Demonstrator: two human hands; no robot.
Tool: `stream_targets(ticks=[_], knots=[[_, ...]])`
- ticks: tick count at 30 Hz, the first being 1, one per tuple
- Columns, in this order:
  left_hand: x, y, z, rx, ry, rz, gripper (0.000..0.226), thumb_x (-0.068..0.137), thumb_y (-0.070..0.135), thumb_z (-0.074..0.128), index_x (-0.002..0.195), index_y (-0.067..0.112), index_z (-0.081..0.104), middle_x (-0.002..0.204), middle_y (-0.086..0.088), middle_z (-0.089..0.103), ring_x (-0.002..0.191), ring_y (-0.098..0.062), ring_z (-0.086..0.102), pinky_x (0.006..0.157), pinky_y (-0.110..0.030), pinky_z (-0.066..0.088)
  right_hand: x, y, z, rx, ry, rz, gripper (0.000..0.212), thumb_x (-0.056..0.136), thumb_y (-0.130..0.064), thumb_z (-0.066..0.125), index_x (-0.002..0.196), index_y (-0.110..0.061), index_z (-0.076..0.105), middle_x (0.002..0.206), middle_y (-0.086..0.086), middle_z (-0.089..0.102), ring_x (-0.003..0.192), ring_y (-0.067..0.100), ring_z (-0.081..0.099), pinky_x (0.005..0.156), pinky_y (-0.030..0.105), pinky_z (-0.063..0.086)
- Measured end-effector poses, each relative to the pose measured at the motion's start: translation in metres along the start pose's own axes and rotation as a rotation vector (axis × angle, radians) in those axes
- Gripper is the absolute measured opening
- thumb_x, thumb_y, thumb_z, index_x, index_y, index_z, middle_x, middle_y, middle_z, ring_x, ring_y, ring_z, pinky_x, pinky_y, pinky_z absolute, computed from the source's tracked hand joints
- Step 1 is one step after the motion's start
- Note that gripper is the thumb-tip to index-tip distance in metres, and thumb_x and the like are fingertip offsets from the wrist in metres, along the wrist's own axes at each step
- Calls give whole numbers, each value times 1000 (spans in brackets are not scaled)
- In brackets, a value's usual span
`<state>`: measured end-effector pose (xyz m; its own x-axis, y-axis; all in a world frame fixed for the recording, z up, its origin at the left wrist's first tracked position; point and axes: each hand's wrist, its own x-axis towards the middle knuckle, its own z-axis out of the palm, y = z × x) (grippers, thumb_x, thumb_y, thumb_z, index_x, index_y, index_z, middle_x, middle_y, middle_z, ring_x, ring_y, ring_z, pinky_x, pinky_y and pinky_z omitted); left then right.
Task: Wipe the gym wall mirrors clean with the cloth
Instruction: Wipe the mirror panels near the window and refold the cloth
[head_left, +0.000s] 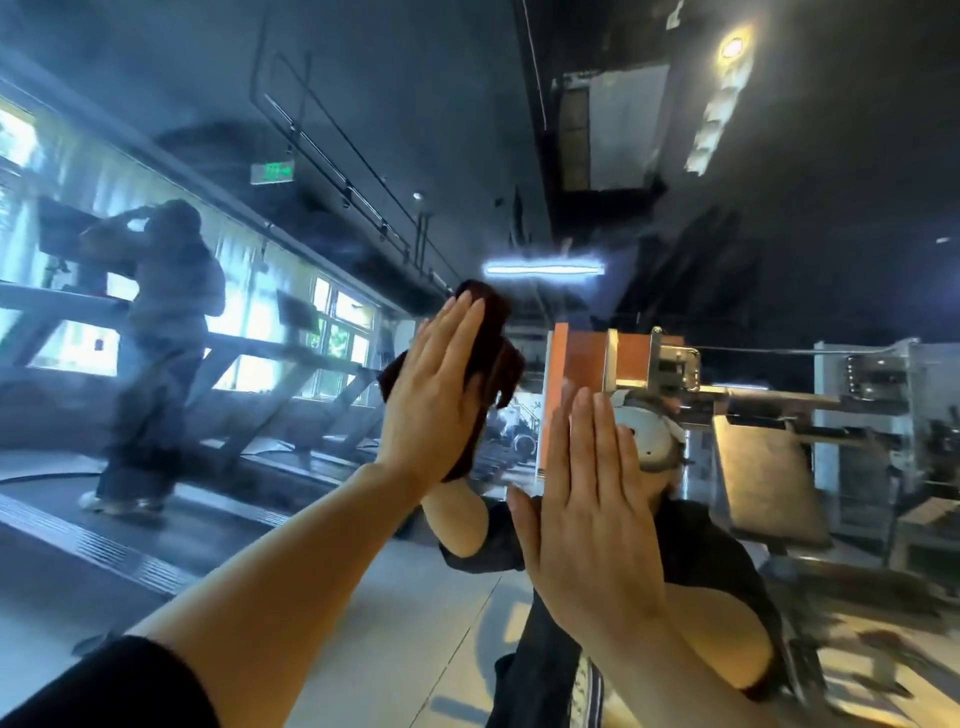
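The left hand (441, 384) presses the dark cloth (491, 364) flat on the mirror (260, 218), fingers straight. The right hand (587, 514) lies bare on the glass and may leave fresh prints; unpinched, the cloth could slip.

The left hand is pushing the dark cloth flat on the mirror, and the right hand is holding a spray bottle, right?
Not quite. The right hand holds nothing; the head view shows it flat and open against the mirror. The left hand does press the dark cloth flat.
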<state>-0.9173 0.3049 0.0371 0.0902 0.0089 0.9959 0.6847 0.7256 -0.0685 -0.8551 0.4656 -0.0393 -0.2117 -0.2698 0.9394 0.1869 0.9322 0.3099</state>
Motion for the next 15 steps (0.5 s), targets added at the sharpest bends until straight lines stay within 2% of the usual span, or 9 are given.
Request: stream_targets(ticks=[2, 4, 5, 6, 8, 10, 11, 13, 15], knots=[[1, -23, -9, -11, 97, -233, 55, 100, 7, 54, 152, 9, 36, 155, -14, 40, 140, -33, 41, 110, -56, 41, -1, -3, -1, -6, -9, 12, 78, 106, -49, 22, 156, 7, 3, 164, 30, 0, 154, 39, 1, 126, 51, 10], [4, -19, -7, -18, 193, -473, 58, 98, 2, 51, 153, 9, 33, 157, -14, 35, 143, -34, 36, 114, -56, 35, -1, -5, -1, -6, -2, 27, 77, 106, -49, 20, 156, 7, 4, 164, 30, -1, 154, 39, 1, 126, 50, 8], [4, -9, -4, -1, 205, -513, 61, 96, 0, 50, 154, 9, 32, 159, -13, 33, 145, -33, 31, 116, -55, 31, 0, -6, -1, -7, 1, 32, 77, 106, -49, 19, 156, 7, 4, 164, 30, 0, 154, 39, 1, 126, 50, 7], [0, 3, -1, 6, 192, -473, 62, 95, -1, 50, 154, 8, 32, 160, -12, 31, 146, -32, 29, 117, -55, 29, 0, -6, 0, -8, 0, 33, 77, 107, -49, 19, 156, 7, 5, 163, 30, 1, 154, 39, 1, 126, 50, 6], [-15, 17, 3, -9, 82, -205, 63, 94, 2, 54, 153, 9, 33, 160, -10, 31, 147, -31, 30, 116, -57, 32, -1, -5, 2, 11, -1, 29, 77, 106, -50, 21, 156, 7, 6, 163, 30, 1, 154, 39, 2, 126, 51, 8], [-28, 4, -4, 22, -48, 43, 60, 96, 11, 54, 152, 8, 34, 158, -12, 34, 145, -30, 33, 114, -56, 37, -1, -5, 2, 37, -5, 27, 77, 106, -50, 21, 156, 7, 6, 164, 30, 1, 154, 39, 1, 125, 52, 11], [-28, -10, -10, 56, -67, 90, 58, 98, 15, 54, 152, 8, 35, 157, -13, 36, 142, -30, 37, 115, -52, 36, -2, -5, 2, 41, -6, 26, 77, 107, -50, 21, 156, 7, 6, 164, 30, 0, 154, 39, 1, 125, 52, 13], [-26, -32, -18, 90, 5, -53, 55, 100, 19, 50, 151, 6, 36, 155, -15, 38, 138, -32, 40, 120, -43, 28, -2, -5, 3, 35, 1, 29, 77, 106, -49, 21, 156, 8, 5, 164, 30, 0, 154, 39, 1, 125, 52, 14], [-18, -39, -19, 53, 142, -396, 56, 100, 13, 50, 153, 8, 33, 157, -15, 35, 142, -36, 36, 120, -51, 28, -2, -6, 2, 28, 11, 37, 78, 106, -49, 23, 156, 8, 6, 164, 30, 1, 154, 39, 1, 125, 52, 11]])
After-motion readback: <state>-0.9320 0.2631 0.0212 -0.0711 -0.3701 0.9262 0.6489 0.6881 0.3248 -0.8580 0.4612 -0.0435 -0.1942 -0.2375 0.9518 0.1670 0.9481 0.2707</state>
